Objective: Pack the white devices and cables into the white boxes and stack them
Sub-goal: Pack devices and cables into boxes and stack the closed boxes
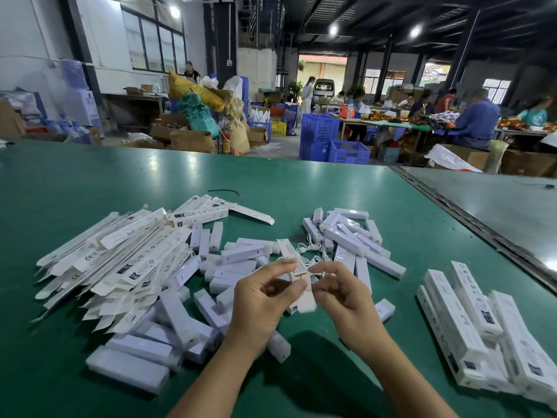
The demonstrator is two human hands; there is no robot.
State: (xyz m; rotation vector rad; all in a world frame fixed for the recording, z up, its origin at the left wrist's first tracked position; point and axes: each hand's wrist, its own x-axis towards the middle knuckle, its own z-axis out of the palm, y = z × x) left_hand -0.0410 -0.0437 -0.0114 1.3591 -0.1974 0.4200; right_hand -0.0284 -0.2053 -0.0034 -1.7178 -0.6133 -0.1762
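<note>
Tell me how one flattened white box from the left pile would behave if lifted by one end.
Probably light and bendy: the flattened boxes look like long, thin card, so one would likely sag. They lie fanned and overlapping, so neighbours may slide.

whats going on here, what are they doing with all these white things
A person is packing at a green table. The left hand and right hand both hold one long white box by its near end, with a white cable lying just behind it. Flat boxes are piled to the left, loose devices sit in the middle, and packed boxes are stacked on the right.
</note>
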